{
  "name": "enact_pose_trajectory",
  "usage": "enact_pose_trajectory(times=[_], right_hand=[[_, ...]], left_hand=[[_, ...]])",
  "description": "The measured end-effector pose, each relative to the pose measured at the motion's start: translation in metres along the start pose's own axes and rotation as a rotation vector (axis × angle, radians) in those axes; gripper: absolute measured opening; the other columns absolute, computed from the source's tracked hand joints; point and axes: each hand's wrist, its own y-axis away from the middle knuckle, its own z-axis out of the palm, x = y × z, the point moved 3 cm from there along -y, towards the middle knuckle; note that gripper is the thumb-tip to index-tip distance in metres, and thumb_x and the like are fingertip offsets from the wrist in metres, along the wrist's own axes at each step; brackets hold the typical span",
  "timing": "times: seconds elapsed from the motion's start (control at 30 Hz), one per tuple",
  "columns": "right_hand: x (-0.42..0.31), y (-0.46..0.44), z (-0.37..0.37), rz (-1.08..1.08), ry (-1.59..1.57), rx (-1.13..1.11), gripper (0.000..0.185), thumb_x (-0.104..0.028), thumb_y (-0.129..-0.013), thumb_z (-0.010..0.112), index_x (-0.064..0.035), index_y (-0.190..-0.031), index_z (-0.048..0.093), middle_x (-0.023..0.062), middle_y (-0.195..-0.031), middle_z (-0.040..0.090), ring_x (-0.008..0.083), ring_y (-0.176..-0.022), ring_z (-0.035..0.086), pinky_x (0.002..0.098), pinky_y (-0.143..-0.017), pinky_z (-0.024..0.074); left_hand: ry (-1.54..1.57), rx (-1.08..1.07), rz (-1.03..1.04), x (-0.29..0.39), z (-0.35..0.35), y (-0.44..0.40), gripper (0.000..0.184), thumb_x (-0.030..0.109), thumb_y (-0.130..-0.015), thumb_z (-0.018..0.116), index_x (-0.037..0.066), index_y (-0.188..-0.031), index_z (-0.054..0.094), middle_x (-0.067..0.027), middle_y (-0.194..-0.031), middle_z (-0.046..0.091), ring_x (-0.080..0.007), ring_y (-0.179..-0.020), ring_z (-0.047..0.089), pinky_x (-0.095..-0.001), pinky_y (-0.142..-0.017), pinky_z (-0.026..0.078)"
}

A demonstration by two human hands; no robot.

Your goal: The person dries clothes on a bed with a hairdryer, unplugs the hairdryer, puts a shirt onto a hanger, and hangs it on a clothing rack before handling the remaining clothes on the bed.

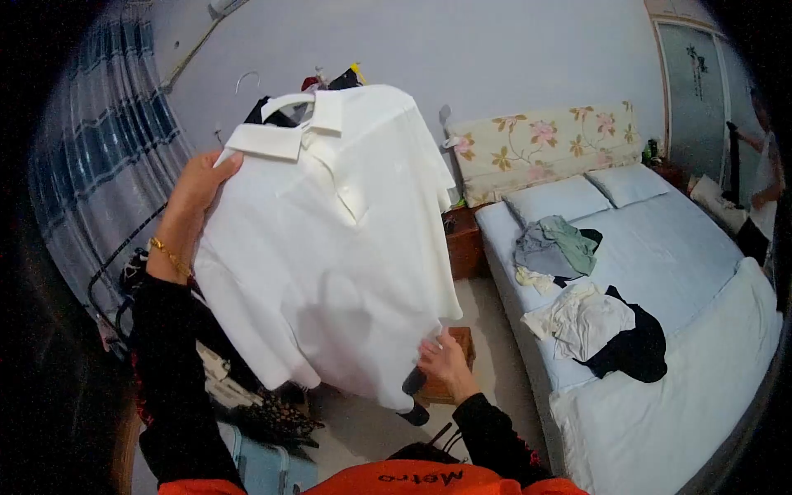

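Observation:
A white collared shirt (363,206) with a short button placket hangs spread out in front of me. My left hand (206,180), with a gold bracelet at the wrist, is closed on the shirt's shoulder beside the collar. Down at the lower right hem, my right hand (447,363) pinches the shirt's edge. The thumb and fingers there partly cover the cloth. A thin hanger hook (247,80) shows above the collar; whether it belongs to this shirt I cannot tell.
To the right stands a bed (652,223) with a pile of grey-green clothes (561,246) and white and black garments (587,322). A wooden nightstand (467,239) is beside it. Curtains (115,140) hang left. Another person (767,157) stands at far right holding dark cloth.

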Motion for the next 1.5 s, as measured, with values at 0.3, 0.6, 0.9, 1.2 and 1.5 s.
enact_pose_trajectory(times=[0.3, 0.6, 0.9, 1.2, 1.5], right_hand=[[0.002, 0.002, -0.035, -0.069, -0.095, -0.014, 0.062, -0.052, -0.092, 0.049, -0.0129, -0.138, 0.037, 0.0144, -0.140, 0.034, 0.0349, -0.129, 0.034, 0.0589, -0.109, 0.0157], [-0.012, 0.009, -0.023, 0.001, 0.145, -0.202, 0.047, -0.020, -0.093, 0.054, 0.0020, -0.133, 0.042, 0.0158, -0.132, 0.049, 0.0277, -0.117, 0.051, 0.0419, -0.100, 0.0418], [-0.029, 0.113, 0.064, -0.242, -0.319, -0.636, 0.066, -0.049, -0.093, 0.047, -0.0045, -0.141, 0.033, 0.0157, -0.143, 0.039, 0.0323, -0.130, 0.039, 0.0489, -0.109, 0.0319], [-0.019, 0.107, 0.172, -0.023, -0.152, -0.338, 0.038, -0.017, -0.097, 0.048, 0.0042, -0.128, 0.045, 0.0160, -0.121, 0.056, 0.0294, -0.110, 0.056, 0.0427, -0.098, 0.0451], [-0.020, 0.122, 0.167, -0.004, -0.375, -0.413, 0.051, -0.023, -0.096, 0.049, 0.0022, -0.137, 0.034, 0.0187, -0.138, 0.044, 0.0319, -0.123, 0.047, 0.0459, -0.105, 0.0381]], left_hand=[[0.119, -0.014, -0.130, -0.017, 0.001, -0.007, 0.036, 0.027, -0.091, 0.059, -0.005, -0.108, 0.061, -0.0105, -0.081, 0.066, -0.0138, -0.064, 0.061, -0.0252, -0.060, 0.050], [0.113, -0.055, -0.109, -0.038, -0.003, -0.024, 0.034, 0.025, -0.092, 0.058, -0.005, -0.107, 0.061, -0.0100, -0.084, 0.067, -0.0129, -0.066, 0.062, -0.0252, -0.064, 0.051], [0.141, -0.101, -0.108, -0.023, -0.003, -0.020, 0.035, 0.024, -0.090, 0.060, -0.004, -0.111, 0.062, -0.0109, -0.088, 0.067, -0.0141, -0.066, 0.062, -0.0239, -0.066, 0.049], [0.240, -0.205, -0.070, -0.031, 0.001, -0.022, 0.035, 0.022, -0.092, 0.057, -0.001, -0.119, 0.058, -0.0080, -0.093, 0.067, -0.0128, -0.071, 0.062, -0.0255, -0.070, 0.050], [0.260, -0.183, -0.170, -0.029, -0.003, -0.013, 0.032, 0.024, -0.090, 0.061, -0.003, -0.107, 0.062, -0.0074, -0.088, 0.067, -0.0134, -0.071, 0.062, -0.0253, -0.070, 0.049]])
